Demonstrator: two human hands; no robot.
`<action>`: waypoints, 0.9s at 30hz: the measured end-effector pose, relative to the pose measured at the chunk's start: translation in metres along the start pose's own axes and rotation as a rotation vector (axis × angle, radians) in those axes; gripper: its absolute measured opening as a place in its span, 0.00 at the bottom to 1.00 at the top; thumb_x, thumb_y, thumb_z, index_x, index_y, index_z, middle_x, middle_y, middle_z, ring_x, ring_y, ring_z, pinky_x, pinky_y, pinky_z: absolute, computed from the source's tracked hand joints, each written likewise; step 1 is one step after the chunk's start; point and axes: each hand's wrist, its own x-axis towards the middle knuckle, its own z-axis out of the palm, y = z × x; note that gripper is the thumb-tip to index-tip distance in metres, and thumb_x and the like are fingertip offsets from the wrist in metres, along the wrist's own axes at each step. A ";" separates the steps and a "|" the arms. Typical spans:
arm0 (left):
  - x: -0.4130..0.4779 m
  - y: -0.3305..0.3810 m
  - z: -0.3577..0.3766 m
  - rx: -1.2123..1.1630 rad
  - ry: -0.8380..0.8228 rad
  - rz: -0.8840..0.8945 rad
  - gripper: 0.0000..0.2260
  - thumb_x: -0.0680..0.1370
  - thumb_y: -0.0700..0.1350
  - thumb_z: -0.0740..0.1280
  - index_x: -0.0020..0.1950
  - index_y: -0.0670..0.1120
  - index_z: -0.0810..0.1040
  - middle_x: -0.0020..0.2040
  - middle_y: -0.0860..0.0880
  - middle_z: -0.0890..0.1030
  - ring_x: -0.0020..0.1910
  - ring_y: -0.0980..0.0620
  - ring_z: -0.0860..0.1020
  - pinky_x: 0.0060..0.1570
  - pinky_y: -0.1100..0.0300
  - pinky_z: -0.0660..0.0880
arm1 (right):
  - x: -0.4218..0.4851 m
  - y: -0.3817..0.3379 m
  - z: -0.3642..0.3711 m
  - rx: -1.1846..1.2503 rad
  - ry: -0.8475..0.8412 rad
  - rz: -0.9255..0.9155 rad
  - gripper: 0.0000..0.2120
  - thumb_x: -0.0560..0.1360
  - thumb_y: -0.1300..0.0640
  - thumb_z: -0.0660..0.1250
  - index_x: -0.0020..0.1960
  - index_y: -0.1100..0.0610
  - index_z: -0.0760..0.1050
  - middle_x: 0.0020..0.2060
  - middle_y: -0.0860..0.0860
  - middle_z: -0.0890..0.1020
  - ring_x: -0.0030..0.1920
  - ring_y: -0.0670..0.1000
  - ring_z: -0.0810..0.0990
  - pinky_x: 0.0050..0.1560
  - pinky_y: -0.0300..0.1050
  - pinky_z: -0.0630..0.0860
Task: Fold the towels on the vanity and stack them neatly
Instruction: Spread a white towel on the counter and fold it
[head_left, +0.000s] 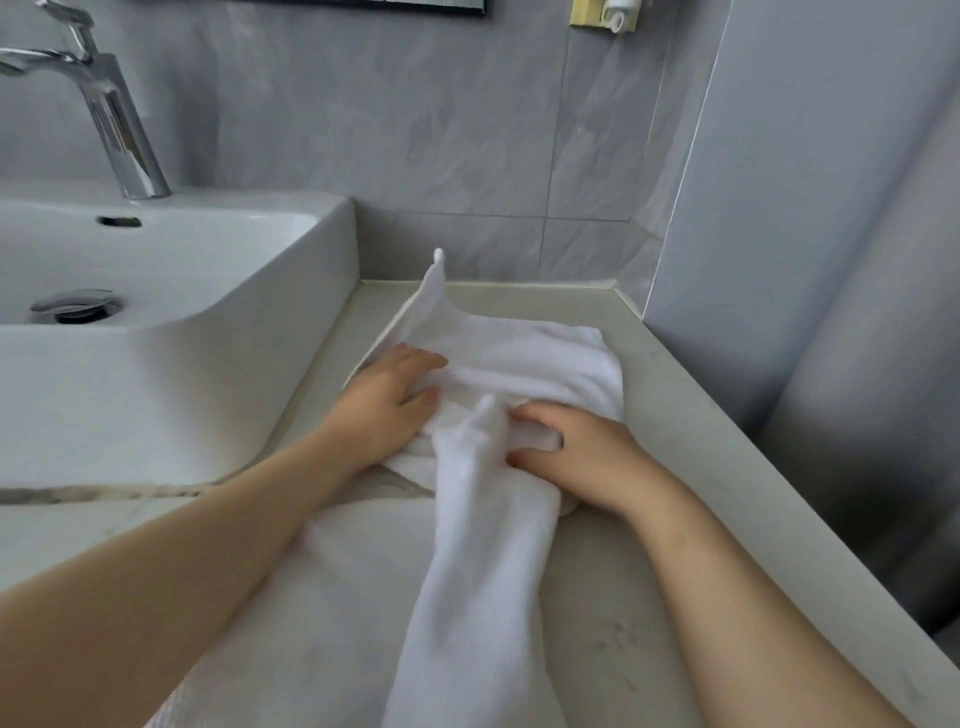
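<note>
Lying on the vanity counter (597, 597) right of the sink (208, 364), bunched white towel (519, 353), long axis near to far, far corner peaking upward, left hand (387, 400) pinching its left fold, right hand (582, 457) gripping the middle

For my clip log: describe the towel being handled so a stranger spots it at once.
Right of the sink, on the pale counter, a white towel lies under the left hand and right hand. It alone is soft and rumpled, one end trailing toward the camera.
</note>
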 end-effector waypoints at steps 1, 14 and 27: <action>-0.007 -0.001 -0.003 0.019 0.061 0.037 0.22 0.74 0.50 0.56 0.65 0.46 0.75 0.66 0.49 0.73 0.71 0.48 0.64 0.65 0.70 0.53 | 0.002 0.003 0.000 -0.038 0.033 -0.010 0.19 0.73 0.47 0.65 0.64 0.41 0.72 0.65 0.40 0.74 0.67 0.44 0.70 0.62 0.39 0.65; -0.065 0.017 0.001 0.285 -0.149 -0.134 0.27 0.78 0.60 0.55 0.75 0.56 0.53 0.77 0.54 0.53 0.76 0.53 0.49 0.73 0.52 0.50 | -0.004 0.000 0.014 -0.030 0.548 0.223 0.12 0.77 0.54 0.61 0.59 0.55 0.73 0.53 0.54 0.75 0.54 0.58 0.74 0.50 0.47 0.70; -0.087 0.032 -0.015 0.231 -0.159 -0.236 0.12 0.78 0.54 0.61 0.57 0.52 0.74 0.55 0.50 0.76 0.56 0.48 0.73 0.52 0.57 0.70 | -0.090 -0.038 0.021 0.204 0.265 0.166 0.21 0.75 0.42 0.51 0.35 0.52 0.75 0.37 0.52 0.79 0.46 0.58 0.76 0.45 0.47 0.67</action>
